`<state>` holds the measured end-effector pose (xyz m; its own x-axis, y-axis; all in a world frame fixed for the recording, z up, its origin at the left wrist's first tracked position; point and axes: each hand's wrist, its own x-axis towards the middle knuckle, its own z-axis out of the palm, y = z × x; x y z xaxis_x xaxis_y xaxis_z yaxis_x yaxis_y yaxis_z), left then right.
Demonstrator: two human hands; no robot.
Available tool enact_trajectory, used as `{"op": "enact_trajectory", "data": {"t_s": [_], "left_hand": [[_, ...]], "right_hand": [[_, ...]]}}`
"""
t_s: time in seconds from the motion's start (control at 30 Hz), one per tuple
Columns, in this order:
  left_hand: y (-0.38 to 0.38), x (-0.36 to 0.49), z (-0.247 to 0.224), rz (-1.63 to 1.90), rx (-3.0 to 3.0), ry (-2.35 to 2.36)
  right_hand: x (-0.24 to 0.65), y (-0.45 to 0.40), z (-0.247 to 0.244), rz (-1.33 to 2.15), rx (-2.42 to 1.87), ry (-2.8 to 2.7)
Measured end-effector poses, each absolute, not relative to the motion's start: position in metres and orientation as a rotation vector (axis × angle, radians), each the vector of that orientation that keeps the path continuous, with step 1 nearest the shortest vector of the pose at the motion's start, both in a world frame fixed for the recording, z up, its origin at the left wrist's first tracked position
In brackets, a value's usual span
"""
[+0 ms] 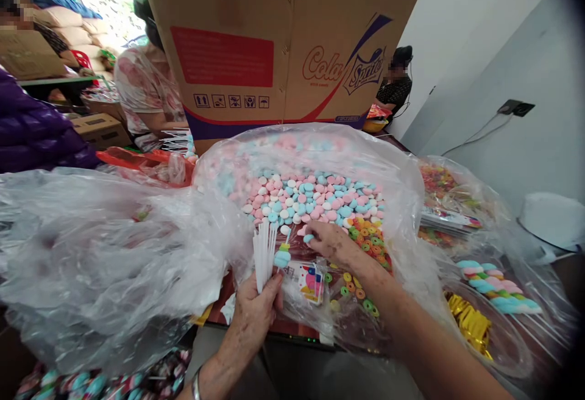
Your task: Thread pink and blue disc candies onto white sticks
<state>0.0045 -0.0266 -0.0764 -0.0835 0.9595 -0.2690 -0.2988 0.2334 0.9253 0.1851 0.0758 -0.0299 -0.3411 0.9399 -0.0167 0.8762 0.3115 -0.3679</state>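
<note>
My left hand (259,303) is wrapped round a bundle of white sticks (264,253), which points upward. One stick beside the bundle carries blue and yellow-green candies (282,256). My right hand (325,240) is closed in a pinch on a blue candy (308,238) at the near edge of a pile of pink, white and blue candies (315,196). Ring-shaped orange and green candies (369,241) lie to the right of that pile, partly behind my right forearm. Below and between my hands is a printed card packet (307,281).
A large cardboard box (283,40) stands behind the pile. Clear plastic sheeting (109,253) covers the left side. At right are a tub of gold ties (470,321) and finished candy sticks (500,287). Other people sit beyond the box.
</note>
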Motion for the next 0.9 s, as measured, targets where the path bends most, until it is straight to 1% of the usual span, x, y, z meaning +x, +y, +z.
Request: {"op": "enact_trajectory", "data": {"t_s": [0.17, 0.4, 0.63, 0.9], "left_hand": [[-0.027, 0.004, -0.078, 1.196, 0.782, 1.237], [-0.026, 0.002, -0.075, 1.179, 0.805, 1.222], [-0.025, 0.002, -0.08, 1.152, 0.833, 1.223], [-0.027, 0.001, -0.083, 1.123, 0.948, 1.232]], "right_hand": [[0.193, 0.073, -0.029, 0.397, -1.743, -2.242], [0.181, 0.063, -0.042, 0.258, -1.711, -2.417], [0.175, 0.06, -0.047, 0.113, -1.698, -2.471], [0.175, 0.063, -0.063, 0.151, -1.624, -2.398]]}}
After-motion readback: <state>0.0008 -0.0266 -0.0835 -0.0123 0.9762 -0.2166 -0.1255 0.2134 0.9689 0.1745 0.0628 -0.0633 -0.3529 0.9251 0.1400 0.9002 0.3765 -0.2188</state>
